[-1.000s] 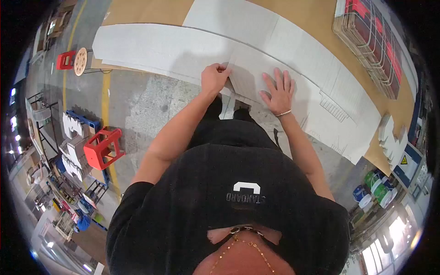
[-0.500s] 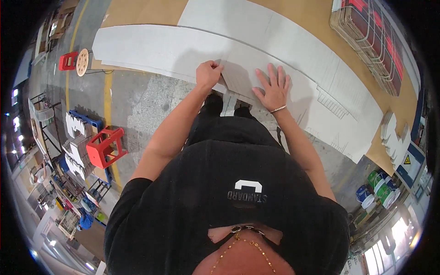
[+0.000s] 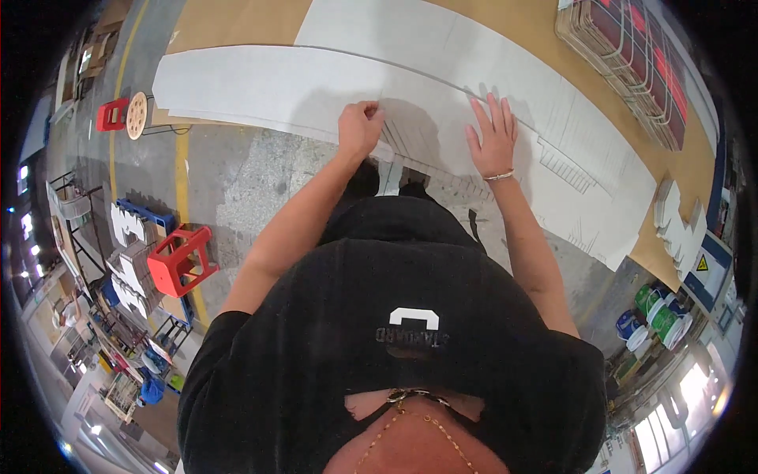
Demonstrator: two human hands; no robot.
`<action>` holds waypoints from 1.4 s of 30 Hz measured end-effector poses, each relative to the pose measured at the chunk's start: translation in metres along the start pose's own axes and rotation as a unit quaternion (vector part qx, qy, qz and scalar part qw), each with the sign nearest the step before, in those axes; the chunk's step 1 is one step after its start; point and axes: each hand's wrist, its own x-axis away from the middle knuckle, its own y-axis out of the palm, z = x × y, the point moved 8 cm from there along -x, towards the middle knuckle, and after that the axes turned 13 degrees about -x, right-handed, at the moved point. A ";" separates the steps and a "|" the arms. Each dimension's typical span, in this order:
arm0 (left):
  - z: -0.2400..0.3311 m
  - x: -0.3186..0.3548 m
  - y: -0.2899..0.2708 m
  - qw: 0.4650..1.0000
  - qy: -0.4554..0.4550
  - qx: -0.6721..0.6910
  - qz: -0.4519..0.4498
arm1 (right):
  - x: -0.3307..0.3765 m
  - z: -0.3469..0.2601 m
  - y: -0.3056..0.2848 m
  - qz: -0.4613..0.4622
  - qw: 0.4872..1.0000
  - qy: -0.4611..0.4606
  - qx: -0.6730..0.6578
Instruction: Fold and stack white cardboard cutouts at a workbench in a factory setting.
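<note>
A long white cardboard sheet [image 3: 260, 87] lies across a brown work table [image 3: 229, 20], its near edge hanging over the table's front. My left hand [image 3: 359, 126] is closed on that near edge of the sheet, fingers curled around it. My right hand [image 3: 493, 134] lies flat on the sheet a little to the right, fingers spread, with a thin bracelet at the wrist. Printed fold lines show on the sheet right of my right hand. My own black shirt hides the floor below me.
A red plastic stool [image 3: 181, 261] stands on the concrete floor at the left, beside racks of white cut parts [image 3: 130, 268]. Another red stool [image 3: 110, 114] and a round disc sit further left. A red-and-grey stack [image 3: 632, 55] lies on the table's far right; paint tubs [image 3: 651, 316] stand lower right.
My left hand has slid left along the sheet's near edge and closed into a tighter grip. My right hand stays flat on the sheet.
</note>
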 end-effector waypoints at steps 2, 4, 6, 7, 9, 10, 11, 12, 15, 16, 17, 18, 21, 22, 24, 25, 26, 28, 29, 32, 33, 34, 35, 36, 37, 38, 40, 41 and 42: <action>0.005 -0.006 -0.004 0.999 -0.033 -0.030 -0.016 | 0.013 0.005 0.004 -0.018 1.000 0.008 0.017; -0.008 -0.014 0.005 0.998 -0.058 -0.010 -0.027 | 0.023 0.007 0.011 -0.035 0.999 0.015 0.033; -0.020 -0.017 0.015 0.994 -0.095 0.025 -0.041 | 0.027 0.007 0.021 -0.050 0.998 0.011 0.028; -0.022 -0.019 0.017 0.994 -0.092 0.021 -0.048 | 0.028 0.007 0.021 -0.040 0.999 0.015 0.021; -0.026 -0.022 0.025 0.992 -0.102 0.032 -0.068 | 0.029 0.010 0.021 -0.038 0.999 0.020 0.027; -0.029 -0.021 0.028 0.989 -0.115 0.044 -0.083 | 0.030 0.010 0.021 -0.037 0.999 0.021 0.031; -0.030 -0.021 0.029 0.989 -0.113 0.043 -0.084 | 0.030 0.010 0.022 -0.035 0.999 0.023 0.031; -0.032 -0.021 0.027 0.990 -0.109 0.043 -0.073 | 0.029 0.009 0.023 -0.035 0.999 0.020 0.026; -0.028 -0.021 0.023 0.991 -0.109 0.042 -0.069 | 0.028 0.009 0.023 -0.034 0.999 0.016 0.027; -0.028 -0.020 0.022 0.990 -0.117 0.039 -0.071 | 0.028 0.008 0.023 -0.032 0.999 0.012 0.028; -0.027 -0.021 0.021 0.990 -0.117 0.039 -0.071 | 0.028 0.007 0.023 -0.033 0.999 0.013 0.028; -0.026 -0.021 0.022 0.989 -0.119 0.040 -0.083 | 0.028 0.007 0.023 -0.036 0.999 0.017 0.029; -0.018 -0.020 0.018 0.987 -0.126 0.041 -0.096 | 0.028 0.007 0.021 -0.038 0.999 0.021 0.021; -0.014 -0.018 0.016 0.986 -0.131 0.041 -0.097 | 0.028 0.008 0.020 -0.038 0.999 0.022 0.013; -0.002 -0.013 -0.001 0.996 -0.083 -0.008 -0.039 | 0.031 0.014 0.016 -0.034 0.999 0.034 -0.010; 0.010 -0.010 -0.015 0.997 -0.039 -0.058 0.024 | 0.031 0.018 0.014 -0.033 0.998 0.043 -0.035; 0.015 -0.006 -0.019 0.997 -0.038 -0.056 0.025 | 0.031 0.023 0.009 -0.032 0.998 0.042 -0.034; 0.050 0.007 -0.037 0.984 0.087 -0.089 0.129 | 0.036 0.040 -0.028 0.085 0.995 0.049 0.001; 0.066 0.014 -0.018 0.990 0.131 -0.024 0.037 | 0.040 0.050 -0.036 0.098 0.992 0.066 0.045; 0.073 0.040 0.072 0.947 -0.026 0.146 -0.286 | 0.045 0.064 -0.037 0.072 0.992 0.075 0.075; 0.073 0.046 0.091 0.939 -0.051 0.169 -0.296 | 0.044 0.067 -0.034 0.074 0.992 0.073 0.075; 0.078 0.048 0.101 0.939 -0.049 0.170 -0.296 | 0.046 0.067 -0.028 0.057 0.993 0.066 0.075; 0.081 0.045 0.102 0.959 -0.030 0.124 -0.254 | 0.047 0.067 -0.023 0.040 0.995 0.060 0.076; 0.083 0.041 0.102 0.975 -0.011 0.078 -0.210 | 0.047 0.070 -0.021 0.041 0.994 0.060 0.076; 0.085 0.042 0.107 0.974 -0.010 0.077 -0.212 | 0.048 0.069 -0.020 0.043 0.994 0.063 0.076; 0.083 0.042 0.111 0.976 -0.025 0.071 -0.206 | 0.048 0.068 -0.019 0.044 0.994 0.067 0.076; 0.084 0.041 0.115 0.976 -0.038 0.064 -0.202 | 0.049 0.070 -0.020 0.044 0.994 0.071 0.076; 0.083 0.039 0.115 0.978 -0.050 0.050 -0.196 | 0.049 0.071 -0.020 0.043 0.993 0.073 0.077; 0.082 0.037 0.114 0.979 -0.062 0.036 -0.189 | 0.050 0.072 -0.019 0.044 0.993 0.076 0.078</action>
